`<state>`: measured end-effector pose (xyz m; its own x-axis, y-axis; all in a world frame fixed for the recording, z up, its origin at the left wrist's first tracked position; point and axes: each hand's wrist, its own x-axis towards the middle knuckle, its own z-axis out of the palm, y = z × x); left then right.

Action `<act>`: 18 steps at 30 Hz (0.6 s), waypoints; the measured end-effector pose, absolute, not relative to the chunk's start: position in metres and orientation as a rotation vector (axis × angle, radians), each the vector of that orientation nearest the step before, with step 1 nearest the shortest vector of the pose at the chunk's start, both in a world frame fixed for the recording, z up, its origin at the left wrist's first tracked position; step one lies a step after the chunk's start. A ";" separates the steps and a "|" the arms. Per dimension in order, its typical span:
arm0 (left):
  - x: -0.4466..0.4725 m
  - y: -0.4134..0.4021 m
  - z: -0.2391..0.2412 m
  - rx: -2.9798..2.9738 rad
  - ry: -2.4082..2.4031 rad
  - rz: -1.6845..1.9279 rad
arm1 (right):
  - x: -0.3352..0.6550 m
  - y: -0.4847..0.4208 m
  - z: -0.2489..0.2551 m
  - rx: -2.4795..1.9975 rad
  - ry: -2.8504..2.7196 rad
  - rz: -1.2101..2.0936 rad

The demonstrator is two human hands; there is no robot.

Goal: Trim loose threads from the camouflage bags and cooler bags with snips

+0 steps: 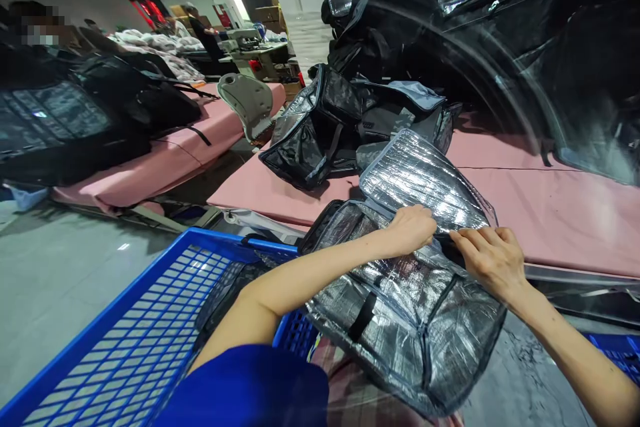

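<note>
Silver insulated bag (410, 320) rests low before the person, against the pink table (550, 213). The left hand (413, 230) and right hand (493, 257) pinch its upper rim (fingers closed on foil). It looks light, soft and slippery; the stitched edge likely grips best.

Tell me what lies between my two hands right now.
Head view: only the rim of the silver insulated bag; left hand and right hand both pinch it.
</note>
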<state>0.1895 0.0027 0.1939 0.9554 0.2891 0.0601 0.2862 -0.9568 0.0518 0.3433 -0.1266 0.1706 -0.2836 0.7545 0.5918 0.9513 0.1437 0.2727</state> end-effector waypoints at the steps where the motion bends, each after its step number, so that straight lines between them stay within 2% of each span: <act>1: 0.189 0.003 0.195 3.042 0.447 0.093 | 0.343 -0.126 0.171 -1.643 -2.123 -0.920; 5: 0.186 0.005 0.198 2.977 0.437 0.073 | 0.340 -0.125 0.172 -1.611 -2.170 -1.032; 11: 0.180 0.005 0.204 2.937 0.464 0.020 | 0.336 -0.119 0.173 -1.618 -2.168 -0.919; 18: 0.170 0.006 0.210 2.863 0.442 0.048 | 0.332 -0.118 0.177 -1.594 -2.194 -0.957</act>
